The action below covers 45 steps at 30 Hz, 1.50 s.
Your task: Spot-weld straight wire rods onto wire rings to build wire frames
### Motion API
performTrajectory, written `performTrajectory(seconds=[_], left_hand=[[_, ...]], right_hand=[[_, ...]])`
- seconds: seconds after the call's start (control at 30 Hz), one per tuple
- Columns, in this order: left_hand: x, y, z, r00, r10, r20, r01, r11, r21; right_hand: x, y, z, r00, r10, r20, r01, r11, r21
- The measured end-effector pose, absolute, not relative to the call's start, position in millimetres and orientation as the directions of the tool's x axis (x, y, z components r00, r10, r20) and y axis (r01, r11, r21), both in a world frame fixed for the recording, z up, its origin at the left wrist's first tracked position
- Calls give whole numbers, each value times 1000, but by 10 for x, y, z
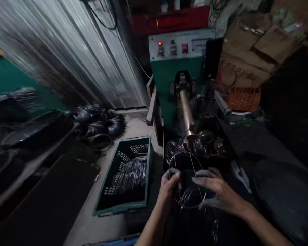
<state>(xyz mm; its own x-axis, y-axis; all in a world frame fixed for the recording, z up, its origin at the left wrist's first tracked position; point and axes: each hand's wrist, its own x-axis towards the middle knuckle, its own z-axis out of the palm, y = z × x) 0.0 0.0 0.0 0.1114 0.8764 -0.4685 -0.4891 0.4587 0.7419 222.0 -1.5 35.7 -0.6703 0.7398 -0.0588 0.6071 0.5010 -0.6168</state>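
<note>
A thin wire ring with two straight wires across it (174,160) stands upright in front of the welding machine's copper-coloured arm (187,111), its top close under the arm's tip. My left hand (169,184) is closed on the left side of this ring, thumb and fingers pinching the wire. Beside the ring's right side, my right hand (219,191) has its fingers stretched and spread, with the fingertips near or touching the wires; blur hides which. Lower down, between my hands, hang several smaller wire rings (190,197).
A green plastic crate (121,207) holding many wire pieces stands on the floor at left. Wire coils (102,123) lie behind it. Under the machine arm is a dark tray with wire rings (174,148). An orange basket (243,99) and cardboard boxes (254,51) are at right.
</note>
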Motion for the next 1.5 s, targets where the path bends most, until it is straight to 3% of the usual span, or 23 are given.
performTrajectory(seconds=[0.37, 0.73, 0.83, 0.97, 1.03, 1.5], left_hand=[[30, 84, 4, 107, 855, -508, -547, 477, 688], [9, 134, -3, 89, 854, -513, -509, 482, 713], [-6, 332, -58, 49, 851, -522, -486, 477, 732], [-32, 845, -155, 8, 870, -494, -475, 438, 764], [-47, 1091, -195, 4, 893, -449, -479, 396, 783], [-106, 1532, -364, 6, 938, -347, -483, 306, 820]], right_hand=[[2244, 100, 350, -658, 753, -16, 572, 485, -662], [2244, 170, 337, -671, 741, -3, 538, 485, -689], [2299, 380, 338, -612, 791, 0, 518, 401, -755], [2326, 982, 219, -282, 959, -16, 405, 103, -908], [2266, 1278, 136, -222, 972, -77, 338, 3, -941], [2027, 1661, -52, -181, 970, -165, 214, -125, -969]])
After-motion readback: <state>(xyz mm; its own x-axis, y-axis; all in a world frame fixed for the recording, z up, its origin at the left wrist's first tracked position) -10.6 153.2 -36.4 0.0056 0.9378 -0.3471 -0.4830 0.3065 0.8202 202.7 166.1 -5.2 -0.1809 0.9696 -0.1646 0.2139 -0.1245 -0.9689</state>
